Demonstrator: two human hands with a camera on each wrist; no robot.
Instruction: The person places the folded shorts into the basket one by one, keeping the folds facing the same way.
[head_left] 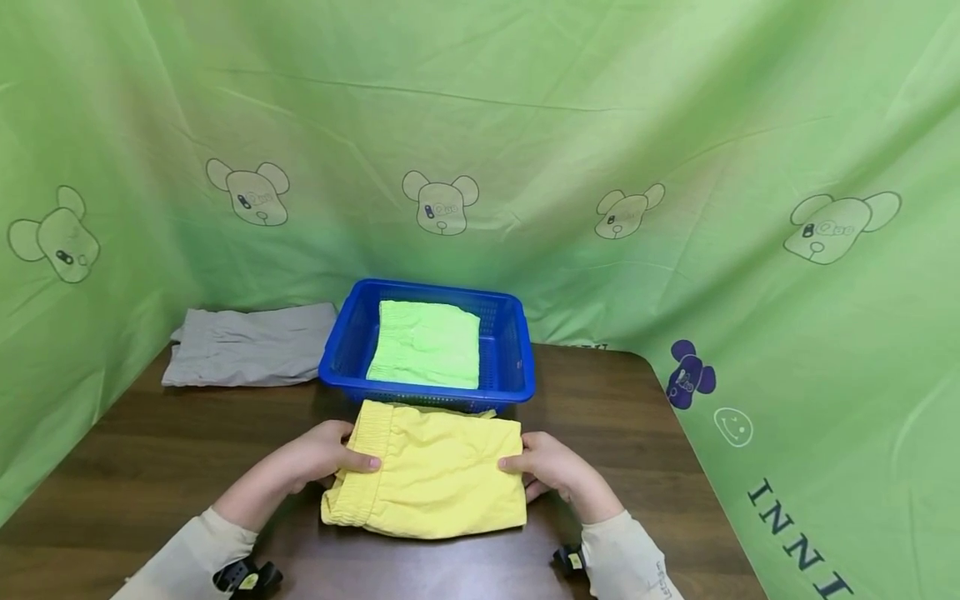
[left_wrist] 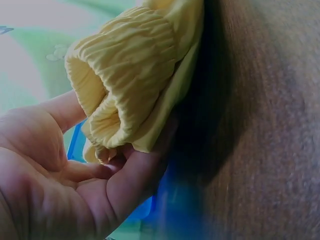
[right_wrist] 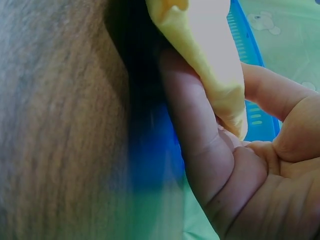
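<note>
Folded yellow shorts [head_left: 442,475] with an elastic waistband are held between both hands, in front of the basket. My left hand [head_left: 322,458] grips the waistband end, thumb on top and fingers underneath. At the opposite end my right hand [head_left: 551,471] pinches the folded edge, its thumb over the cloth and its fingers below. In the left wrist view the gathered waistband [left_wrist: 130,65] shows its folded layers above the fingers. The right wrist view has the yellow cloth [right_wrist: 220,65] lying between thumb and fingers, with a dark gap over the table.
A blue plastic basket [head_left: 525,367] stands just beyond the shorts, with a folded light green garment [head_left: 427,342] inside. Left of it lies a folded grey garment [head_left: 251,346] on the brown wooden table [head_left: 622,433]. Green printed curtains [head_left: 525,108] enclose the back and sides.
</note>
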